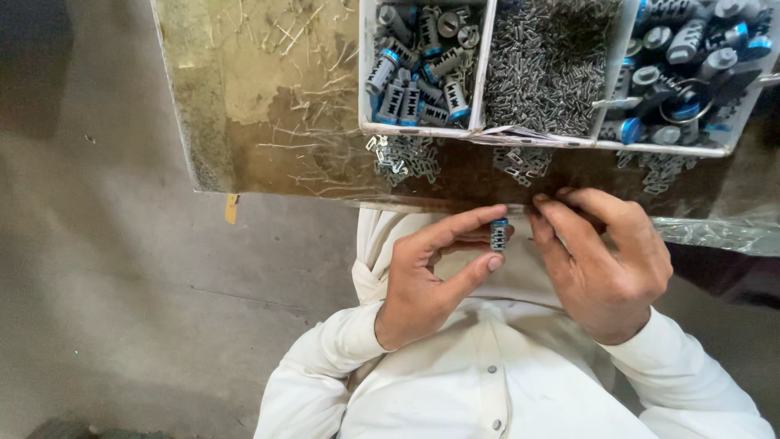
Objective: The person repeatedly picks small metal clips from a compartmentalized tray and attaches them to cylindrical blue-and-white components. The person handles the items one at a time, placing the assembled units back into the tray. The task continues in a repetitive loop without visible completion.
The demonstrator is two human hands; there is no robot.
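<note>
At the far left lies bare grey floor (97,268), and beside it the near edge of a worn, scratched table (268,97) strewn with thin wire scraps (292,41). A small yellowish tag (231,208) hangs under the table's lip. Further right, a white tray (422,130) with dividers sits on the table: its left compartment holds a pile of small grey cylinders with blue ends (418,69), the middle one is heaped with tiny metal pins (544,65), and the right one holds more cylinders and round caps (691,65). In front of the tray, on the table edge, lie three small clusters of flat metal clips (404,158), well clear of the hands. Below the table edge, over the person's white shirt (487,382), the left hand (431,276) grasps one small cylinder (498,236) upright between thumb and forefinger, its blue end up; nothing blocks the view of it. Just right of it, the right hand (605,260) is curled with its fingertips (543,213) bunched close against the cylinder's top, touching or nearly so; whether they pinch anything small there I cannot tell. A crumpled clear plastic sheet (715,232) hangs off the table at the far right, beyond that hand.
</note>
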